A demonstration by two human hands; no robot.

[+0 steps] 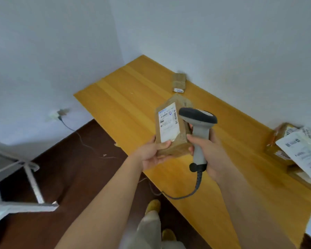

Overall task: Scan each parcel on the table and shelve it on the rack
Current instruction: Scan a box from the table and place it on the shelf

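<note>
At nine o'clock stands a white rack (pixel 11 177), cut off by the frame. The left hand (pixel 152 153) grips the brown parcel (pixel 171 128) by its lower end, above the tabletop (pixel 124 105); it looks light and stiff, best held by the edges. The right hand (pixel 209 150) is clamped round the scanner (pixel 198 132). At three o'clock, further parcels (pixel 298 153) are cropped, labels unreadable.
</note>
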